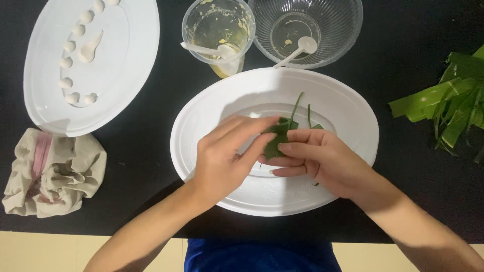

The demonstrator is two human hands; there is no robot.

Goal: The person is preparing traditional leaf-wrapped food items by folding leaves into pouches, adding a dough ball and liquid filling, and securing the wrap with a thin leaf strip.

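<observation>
Around us on the black table (141,141) we've got plenty: a second white plate (126,65) up at the left carrying a curved row of small white dough balls (68,63), about ten of them showing, with one longer white piece beside them; a crumpled beige cloth (53,171) just below that plate; a clear cup (218,30) with yellowish smears and a white spoon (206,50) in it; a clear bowl (333,25) right beside it with another white spoon (297,50), so two spoons in all; and a pile of green leaf strips (448,106) off at the right edge. Nothing stands between us and the work. Both forearms come in from below and meet over the big white plate (348,116) in the middle. Our left hand (224,156) is palm down, fingers stretched to the right and pinched on a folded leaf (278,136). Our right hand (322,156) cups it from the other side, fingers curled in and closed on the same leaf. It sits above the plate's centre, two thin green strands poking up from it.
</observation>
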